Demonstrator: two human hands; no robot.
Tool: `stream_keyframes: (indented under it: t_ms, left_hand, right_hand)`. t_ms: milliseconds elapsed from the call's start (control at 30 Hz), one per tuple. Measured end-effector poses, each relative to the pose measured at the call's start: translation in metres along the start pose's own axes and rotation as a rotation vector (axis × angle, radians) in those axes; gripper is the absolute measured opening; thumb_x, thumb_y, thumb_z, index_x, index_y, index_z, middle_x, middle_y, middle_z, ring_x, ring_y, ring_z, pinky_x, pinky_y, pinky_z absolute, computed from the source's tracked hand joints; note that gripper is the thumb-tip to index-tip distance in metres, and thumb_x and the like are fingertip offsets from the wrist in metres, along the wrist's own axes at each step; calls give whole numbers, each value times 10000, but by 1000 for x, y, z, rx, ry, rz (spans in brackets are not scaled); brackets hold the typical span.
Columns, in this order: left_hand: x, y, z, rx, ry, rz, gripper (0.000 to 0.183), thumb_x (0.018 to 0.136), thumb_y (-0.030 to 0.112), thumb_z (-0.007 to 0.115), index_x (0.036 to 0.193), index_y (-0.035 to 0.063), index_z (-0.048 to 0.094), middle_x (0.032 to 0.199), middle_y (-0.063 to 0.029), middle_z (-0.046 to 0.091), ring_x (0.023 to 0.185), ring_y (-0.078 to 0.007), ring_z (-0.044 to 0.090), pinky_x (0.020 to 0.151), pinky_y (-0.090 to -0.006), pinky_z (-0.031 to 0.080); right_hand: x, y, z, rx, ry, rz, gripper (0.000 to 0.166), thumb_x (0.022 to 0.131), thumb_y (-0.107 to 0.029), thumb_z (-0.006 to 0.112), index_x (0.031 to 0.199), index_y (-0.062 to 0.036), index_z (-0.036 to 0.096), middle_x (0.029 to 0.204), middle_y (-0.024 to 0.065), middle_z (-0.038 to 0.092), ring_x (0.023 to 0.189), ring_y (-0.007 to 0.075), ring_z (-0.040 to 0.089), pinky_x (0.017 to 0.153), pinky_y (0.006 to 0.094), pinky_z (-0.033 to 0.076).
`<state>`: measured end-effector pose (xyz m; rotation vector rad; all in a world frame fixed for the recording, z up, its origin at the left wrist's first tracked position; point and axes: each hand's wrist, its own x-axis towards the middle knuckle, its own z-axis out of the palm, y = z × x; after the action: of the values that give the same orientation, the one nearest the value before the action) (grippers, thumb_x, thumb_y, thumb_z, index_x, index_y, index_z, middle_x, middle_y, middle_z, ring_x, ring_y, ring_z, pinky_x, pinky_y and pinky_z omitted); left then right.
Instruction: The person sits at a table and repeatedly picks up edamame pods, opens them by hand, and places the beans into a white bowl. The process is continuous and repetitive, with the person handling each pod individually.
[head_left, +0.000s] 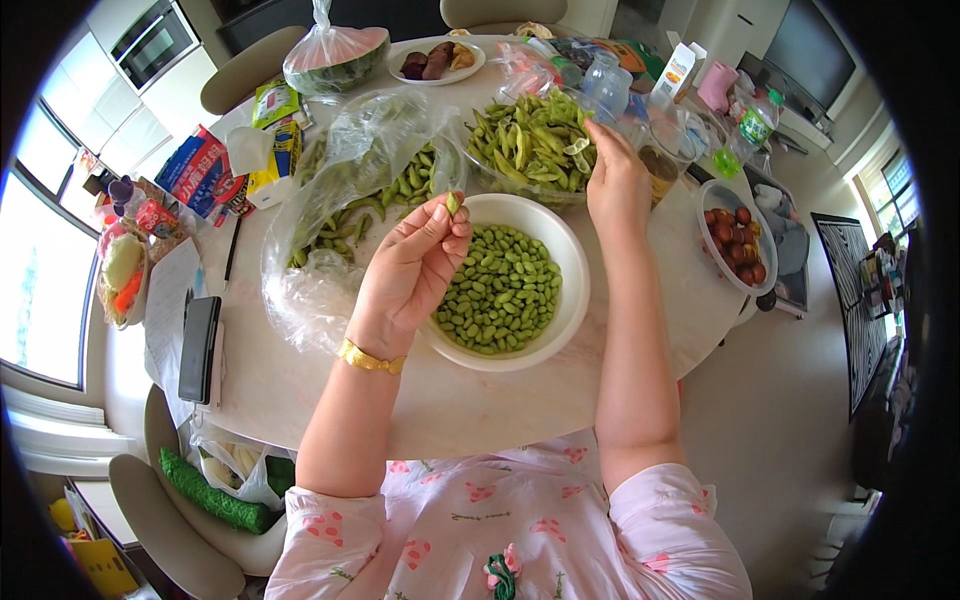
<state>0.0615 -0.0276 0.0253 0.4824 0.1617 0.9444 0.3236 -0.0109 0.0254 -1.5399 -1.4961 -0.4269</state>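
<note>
My left hand (416, 262), with a gold bracelet (371, 358) at the wrist, pinches a green soybean pod (452, 204) between thumb and fingertips. It hovers over the left rim of a white bowl (574, 300). Shelled green soybeans (501, 292) cover the bowl's bottom. My right hand (619, 176) is raised at the right edge of a clear bowl (525, 196) heaped with pods and hulls (525, 142). Its fingers are extended, and I see nothing gripped. A split pale hull (579, 146) lies beside them. Left of the white bowl, a clear plastic bag (315, 225) holds more pods (409, 184).
Behind stand a wrapped watermelon half (337, 64) and a plate (471, 73) of food. Rightward are a glass of brown liquid (661, 169), a bottle (754, 124) and a bowl (761, 225) of reddish-brown round fruit. Snack packets (202, 172) and a phone (200, 349) lie leftward.
</note>
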Motion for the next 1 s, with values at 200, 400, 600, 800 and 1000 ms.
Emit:
stream_keyframes:
  t_ms: [200, 400, 600, 800, 1000]
  left_hand:
    - [-1, 0, -1, -200, -62, -64, 191, 1028, 45, 479, 1191, -40, 534, 1013, -93, 534, 888, -139, 506, 733, -212, 490]
    - [-2, 0, -3, -389, -60, -139, 164, 1028, 51, 483, 1159, -28, 541, 988, -91, 543, 874, -138, 510, 716, -216, 499]
    - [-3, -2, 0, -391, -4, -170, 176, 1026, 51, 489, 1147, -67, 536, 967, -88, 538, 847, -141, 504, 678, -219, 487]
    - [-3, -1, 3, -56, -35, -105, 200, 1022, 103, 528, 1149, -44, 577, 959, -65, 615, 819, -113, 569, 688, -225, 515]
    - [-6, 0, 3, 552, 52, 110, 198, 1009, 135, 571, 1087, -18, 669, 958, -85, 700, 850, -138, 657, 755, -248, 555]
  right_hand:
    - [2, -1, 0, -45, -23, 66, 296, 949, -54, 544, 1227, -62, 649, 1133, 148, 692, 986, 333, 670, 839, 404, 539]
    - [11, -26, -13, 115, 63, -192, 249, 914, -88, 635, 1154, -43, 681, 1094, 131, 700, 901, 304, 682, 814, 387, 540]
    - [-9, -86, -22, 880, -384, -38, 185, 827, -73, 758, 1008, -41, 735, 981, 74, 704, 814, 149, 657, 748, 282, 526]
    - [-13, -96, -18, 983, -437, 46, 143, 814, -40, 765, 955, -34, 741, 907, 45, 695, 766, 123, 640, 691, 257, 511]
    - [-12, -91, -23, 1004, -513, 111, 132, 817, -52, 772, 945, -33, 742, 920, 36, 699, 782, 114, 652, 682, 245, 515]
